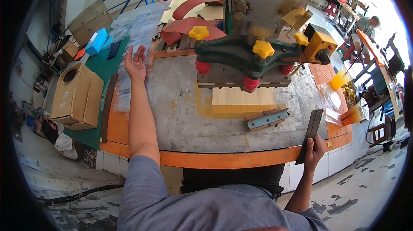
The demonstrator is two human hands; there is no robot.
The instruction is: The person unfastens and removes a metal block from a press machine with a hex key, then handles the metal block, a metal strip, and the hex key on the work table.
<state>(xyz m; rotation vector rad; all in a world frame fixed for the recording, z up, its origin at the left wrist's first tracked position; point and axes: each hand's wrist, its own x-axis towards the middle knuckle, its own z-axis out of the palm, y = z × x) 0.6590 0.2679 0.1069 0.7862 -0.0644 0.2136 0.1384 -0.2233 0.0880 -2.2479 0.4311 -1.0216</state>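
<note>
My left hand (136,64) reaches forward over the left side of the metal plate (176,115), palm turned up and fingers stretched out, with nothing in it. Clear plastic sheets (124,80) lie right beside it. At the front right corner, my right hand (314,152) grips a dark flat bar (313,128), which slants up over the orange table edge. A blue-grey block with brown strips (267,119) rests on the plate between my arms. Behind it, a tan sheet (241,97) lies partly beneath the press head (247,56).
The press head has yellow star knobs and red bumpers; a yellow control box (320,44) sits beside it. A cardboard box (77,95) stands at left. Two cups of orange drink (355,117) are at right. Red strips (189,29) lie behind; other people are farther off.
</note>
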